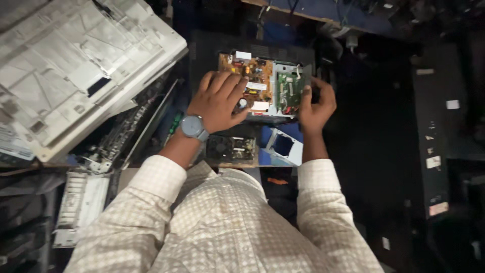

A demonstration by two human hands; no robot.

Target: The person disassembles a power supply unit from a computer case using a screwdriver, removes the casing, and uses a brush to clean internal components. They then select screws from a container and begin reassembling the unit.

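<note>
Around us, clutter crowds the work: a grey-white plastic printer cover [76, 65] lies tilted at upper left, with a ribbed pale tray [81, 202] below it and a dark tower case [434, 151] along the right. Between our hands sits a metal frame [285, 114] carrying two circuit boards, a tan one [252, 83] studded with components and a smaller green one [289, 91] beside it. Our left hand [220, 101], a round grey watch [193, 126] on its wrist, presses on the tan board with fingers spread wide. Our right hand [317, 103] grips the frame's right edge, thumb on the green board. Just below lie a dark fan module [231, 148] and a bluish-white bracket [284, 146].
</note>
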